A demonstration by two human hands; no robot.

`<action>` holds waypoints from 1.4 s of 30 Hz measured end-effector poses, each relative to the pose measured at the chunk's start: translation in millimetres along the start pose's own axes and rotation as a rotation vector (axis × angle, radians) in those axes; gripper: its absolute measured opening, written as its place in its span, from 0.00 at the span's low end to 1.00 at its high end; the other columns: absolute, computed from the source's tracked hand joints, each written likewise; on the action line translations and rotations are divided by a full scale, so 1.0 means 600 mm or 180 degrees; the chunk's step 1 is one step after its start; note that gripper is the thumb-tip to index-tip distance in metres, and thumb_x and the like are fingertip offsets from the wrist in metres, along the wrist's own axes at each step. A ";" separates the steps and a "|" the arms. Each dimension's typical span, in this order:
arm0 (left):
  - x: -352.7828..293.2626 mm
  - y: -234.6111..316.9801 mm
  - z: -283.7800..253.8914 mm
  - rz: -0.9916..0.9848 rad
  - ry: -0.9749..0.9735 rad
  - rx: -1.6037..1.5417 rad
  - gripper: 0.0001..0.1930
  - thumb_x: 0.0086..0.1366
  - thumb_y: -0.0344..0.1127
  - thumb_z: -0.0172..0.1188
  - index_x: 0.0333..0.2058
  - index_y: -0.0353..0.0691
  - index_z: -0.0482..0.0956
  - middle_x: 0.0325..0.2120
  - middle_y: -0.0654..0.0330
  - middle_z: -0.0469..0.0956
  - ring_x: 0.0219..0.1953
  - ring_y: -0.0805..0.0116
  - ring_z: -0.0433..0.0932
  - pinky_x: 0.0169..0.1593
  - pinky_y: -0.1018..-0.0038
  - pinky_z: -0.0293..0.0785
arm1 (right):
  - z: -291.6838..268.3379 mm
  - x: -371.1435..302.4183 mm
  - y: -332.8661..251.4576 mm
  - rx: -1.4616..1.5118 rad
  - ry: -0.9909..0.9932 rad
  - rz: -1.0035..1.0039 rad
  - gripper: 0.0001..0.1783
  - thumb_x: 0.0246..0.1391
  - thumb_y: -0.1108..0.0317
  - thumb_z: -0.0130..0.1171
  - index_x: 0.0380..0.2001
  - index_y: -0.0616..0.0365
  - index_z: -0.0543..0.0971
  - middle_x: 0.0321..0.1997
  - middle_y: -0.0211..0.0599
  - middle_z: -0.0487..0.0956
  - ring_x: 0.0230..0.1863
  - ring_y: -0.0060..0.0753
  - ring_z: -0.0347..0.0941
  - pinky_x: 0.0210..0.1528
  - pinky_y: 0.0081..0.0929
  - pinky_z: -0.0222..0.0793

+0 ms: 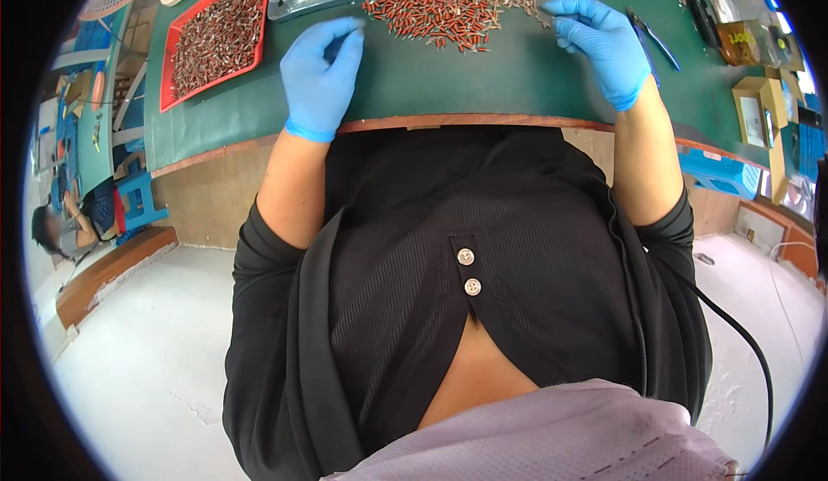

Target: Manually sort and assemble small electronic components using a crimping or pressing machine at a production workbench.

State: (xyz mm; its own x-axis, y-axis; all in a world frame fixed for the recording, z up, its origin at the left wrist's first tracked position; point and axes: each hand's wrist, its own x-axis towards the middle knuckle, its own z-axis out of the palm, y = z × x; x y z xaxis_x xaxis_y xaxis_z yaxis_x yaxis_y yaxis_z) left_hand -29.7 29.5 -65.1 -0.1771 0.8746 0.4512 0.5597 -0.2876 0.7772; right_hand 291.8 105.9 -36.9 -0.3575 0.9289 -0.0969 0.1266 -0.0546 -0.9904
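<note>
On flat tbl (414, 84), gloved hands (321, 80) (601, 48) flank slim red cyl. pcs (431, 17).

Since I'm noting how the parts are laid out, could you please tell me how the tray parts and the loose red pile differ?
The tray parts are held within the red tray; the red pile spreads loose on the green tabletop. The tray parts look duller and more silvery, the red pile brighter. Both are heaps of small, slim pieces.
</note>
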 end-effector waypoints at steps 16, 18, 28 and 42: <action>-0.060 0.140 0.030 0.0396 -0.0558 -0.0868 0.10 0.54 0.25 0.64 0.37 0.36 0.79 0.29 0.61 0.79 0.29 0.74 0.76 0.35 0.79 0.72 | 0.167 -0.090 -0.010 0.2450 -0.0742 -0.0067 0.09 0.56 0.78 0.55 0.41 0.62 0.77 0.38 0.37 0.79 0.38 0.28 0.77 0.44 0.22 0.74; -0.062 0.137 0.025 0.0653 -0.0519 -0.0644 0.07 0.54 0.24 0.64 0.34 0.36 0.80 0.28 0.61 0.78 0.27 0.74 0.75 0.32 0.79 0.71 | 0.173 -0.094 -0.009 0.2402 -0.0720 -0.0072 0.09 0.56 0.78 0.55 0.41 0.62 0.77 0.38 0.37 0.79 0.38 0.27 0.77 0.44 0.22 0.74; -0.077 0.110 0.025 0.0283 -0.0816 -0.0726 0.05 0.54 0.25 0.63 0.31 0.35 0.79 0.26 0.61 0.78 0.25 0.74 0.73 0.29 0.79 0.69 | 0.173 -0.092 -0.018 -0.0085 -0.0594 0.0041 0.08 0.54 0.78 0.58 0.39 0.65 0.76 0.35 0.32 0.78 0.35 0.19 0.74 0.40 0.18 0.73; 0.035 0.069 0.044 0.2380 -0.0176 0.0535 0.02 0.52 0.29 0.60 0.24 0.40 0.76 0.23 0.54 0.73 0.30 0.51 0.73 0.35 0.61 0.70 | 0.139 -0.021 0.053 -0.1237 0.0054 -0.0562 0.05 0.49 0.76 0.60 0.31 0.59 0.80 0.25 0.21 0.75 0.26 0.11 0.66 0.31 0.13 0.66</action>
State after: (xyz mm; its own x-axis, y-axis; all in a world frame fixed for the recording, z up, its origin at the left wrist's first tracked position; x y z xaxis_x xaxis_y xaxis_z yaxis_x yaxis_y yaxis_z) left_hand 11.3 46.4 -35.0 0.3352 0.4901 0.8046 0.6310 -0.7510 0.1946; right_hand 223.1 61.7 -75.6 -0.3901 0.9176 0.0756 0.4053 0.2449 -0.8808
